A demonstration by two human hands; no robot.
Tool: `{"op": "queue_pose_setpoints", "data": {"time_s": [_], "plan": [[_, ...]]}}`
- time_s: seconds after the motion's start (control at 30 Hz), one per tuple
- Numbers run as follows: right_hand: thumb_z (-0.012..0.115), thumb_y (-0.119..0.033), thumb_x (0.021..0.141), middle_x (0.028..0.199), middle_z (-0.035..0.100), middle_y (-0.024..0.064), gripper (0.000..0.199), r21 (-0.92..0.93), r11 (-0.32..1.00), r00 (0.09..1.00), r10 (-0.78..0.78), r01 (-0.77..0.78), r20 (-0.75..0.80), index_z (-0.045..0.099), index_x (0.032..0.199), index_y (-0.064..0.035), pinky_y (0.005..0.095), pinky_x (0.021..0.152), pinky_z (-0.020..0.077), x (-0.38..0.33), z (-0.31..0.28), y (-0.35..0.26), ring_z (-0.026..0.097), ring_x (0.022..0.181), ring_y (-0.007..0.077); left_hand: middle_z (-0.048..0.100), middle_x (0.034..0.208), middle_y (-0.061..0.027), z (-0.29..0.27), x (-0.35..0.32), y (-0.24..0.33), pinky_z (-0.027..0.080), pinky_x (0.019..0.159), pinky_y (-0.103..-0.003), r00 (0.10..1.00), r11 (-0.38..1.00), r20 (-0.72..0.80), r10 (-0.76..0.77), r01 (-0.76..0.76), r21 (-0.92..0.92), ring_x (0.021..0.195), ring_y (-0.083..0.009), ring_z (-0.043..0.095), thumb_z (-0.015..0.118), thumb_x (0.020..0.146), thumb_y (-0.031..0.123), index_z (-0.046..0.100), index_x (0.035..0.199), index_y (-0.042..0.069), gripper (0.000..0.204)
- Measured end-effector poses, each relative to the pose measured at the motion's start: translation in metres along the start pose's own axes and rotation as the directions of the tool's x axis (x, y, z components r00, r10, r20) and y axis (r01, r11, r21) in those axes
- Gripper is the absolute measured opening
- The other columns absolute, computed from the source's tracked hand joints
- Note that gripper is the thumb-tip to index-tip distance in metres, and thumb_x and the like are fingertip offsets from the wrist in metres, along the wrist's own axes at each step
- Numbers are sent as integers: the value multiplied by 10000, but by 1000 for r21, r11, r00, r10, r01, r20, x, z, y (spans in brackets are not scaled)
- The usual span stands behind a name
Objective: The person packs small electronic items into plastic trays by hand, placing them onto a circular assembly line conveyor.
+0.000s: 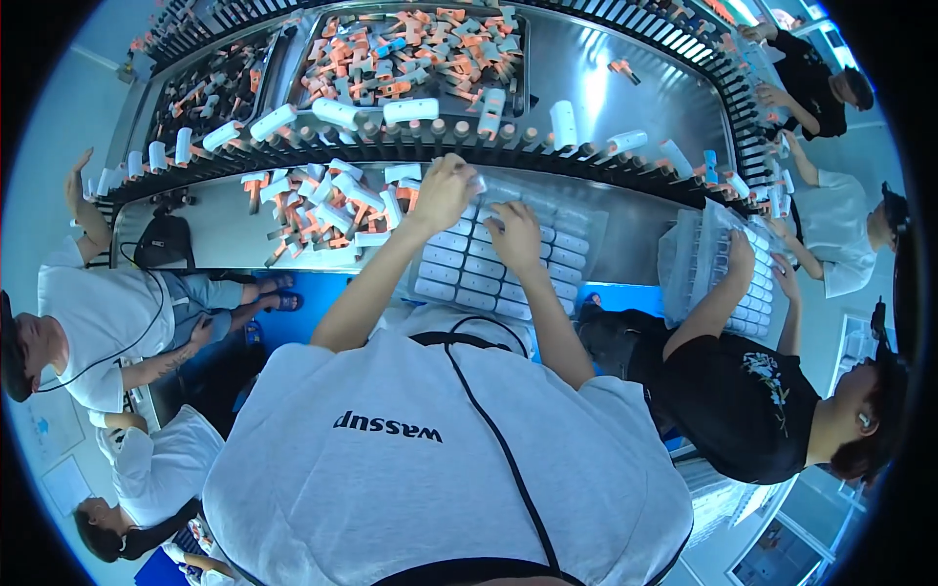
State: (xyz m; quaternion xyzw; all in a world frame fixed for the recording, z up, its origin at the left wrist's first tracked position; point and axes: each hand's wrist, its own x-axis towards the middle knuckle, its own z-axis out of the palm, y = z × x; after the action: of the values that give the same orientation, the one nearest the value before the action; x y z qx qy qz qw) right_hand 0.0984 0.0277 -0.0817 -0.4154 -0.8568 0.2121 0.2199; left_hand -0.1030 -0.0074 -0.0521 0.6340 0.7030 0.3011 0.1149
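Observation:
My left hand (pixel 446 195) pinches a small white plastic piece (pixel 477 184) above the far left corner of a tray. Rows of white, rounded rectangular pieces fill that tray (pixel 486 262), which is lined or wrapped with clear plastic. Over its far middle rests my right hand (pixel 516 236), fingers bent and apart, touching the pieces; nothing shows in its grip. Left of my left forearm lies a loose pile of white casings and orange-and-grey clips (pixel 337 203) on the metal table.
A rail with upright black pegs (pixel 391 151) curves beyond my hands, carrying white casings (pixel 410 110). Behind it sits a metal tray (pixel 529 59) heaped with clips. A co-worker at right handles another tray (pixel 750 283); a black bag (pixel 164 242) lies at left.

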Motion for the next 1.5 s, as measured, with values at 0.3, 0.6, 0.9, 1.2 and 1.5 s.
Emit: {"op": "queue_pose_setpoints", "data": {"time_s": [0.3, 0.6, 0.9, 1.2, 1.5], "plan": [[793, -125, 853, 1107, 666, 137, 257, 36, 999, 999, -39, 40, -4, 765, 1102, -68, 465, 949, 510, -3, 9, 6, 619, 1069, 371, 704, 1025, -90, -22, 27, 30, 529, 729, -292, 629, 442, -422, -653, -136, -887, 833, -108, 638, 481, 1139, 218, 590, 1186, -11, 258], [635, -155, 1038, 1102, 704, 275, 397, 304, 945, 992, 95, -118, 88, 488, 1379, -15, 571, 831, 543, -6, -8, 16, 694, 984, 484, 747, 837, -203, -116, 62, -13, 563, 693, -496, 802, 897, -508, -314, 426, 117, 787, -426, 746, 601, 1046, 302, 652, 1124, 15, 302], [647, -210, 1058, 1107, 753, 132, 327, 735, 608, 917, 396, -299, 45, 660, 1283, 27, 348, 859, 557, -35, -37, 17, 717, 1018, 204, 741, 966, -212, -144, 62, -78, 616, 646, -506, 898, 655, -395, -194, 419, 629, 774, -410, 767, 604, 1039, 362, 537, 1084, -17, 388], [577, -183, 1076, 1110, 717, 163, 324, 681, 668, 892, 450, -300, -49, 611, 1301, 49, 367, 932, 514, 3, -62, -11, 681, 1027, 221, 594, 1320, -307, -192, 28, -124, 545, 977, -521, 913, 708, -377, -155, 369, 602, 1225, -470, 620, 709, 890, 266, 351, 1496, -129, 807], [578, -77, 1043, 1255, 650, 240, 355, 116, 941, 939, -294, 317, -180, 597, 1392, -16, 476, 1012, 498, 149, -162, -16, 645, 1136, 404, 532, 1390, -282, -116, -93, -92, 404, 1091, -524, 633, 936, -712, -304, 338, -98, 1275, -461, 509, 659, 918, 83, 533, 1369, -36, 483]]}}
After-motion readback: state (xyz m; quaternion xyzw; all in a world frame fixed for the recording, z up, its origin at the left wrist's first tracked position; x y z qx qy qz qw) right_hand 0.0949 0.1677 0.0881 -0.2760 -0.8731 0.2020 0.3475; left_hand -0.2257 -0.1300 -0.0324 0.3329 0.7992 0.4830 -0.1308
